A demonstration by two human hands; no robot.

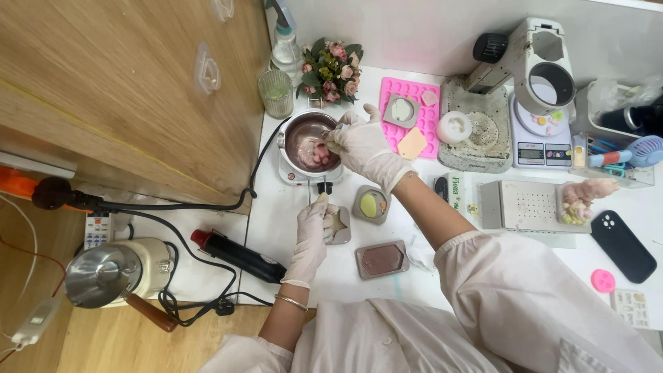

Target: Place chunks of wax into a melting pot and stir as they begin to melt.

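My right hand [362, 146], in a white glove, reaches over a small metal pot [304, 136] on a white hot plate [293, 176] and pinches pink pieces [321, 155] just above the brownish melt inside. My left hand [312, 228], also gloved, rests on the white table and grips the pot's thin handle [323, 185] near a small grey square mould [338, 226]. A grey mould with yellow-green filling [371, 204] and one with brown filling [382, 260] lie beside my arms.
A pink silicone tray [423, 103], a flower bouquet [331, 69], a ribbed glass [276, 93] and a spray bottle [285, 45] stand behind. To the right are a white stand [545, 65], a scale [541, 141], a metal box [525, 205] and a black phone [623, 246]. A heat gun [238, 254] and kettle [114, 273] sit left.
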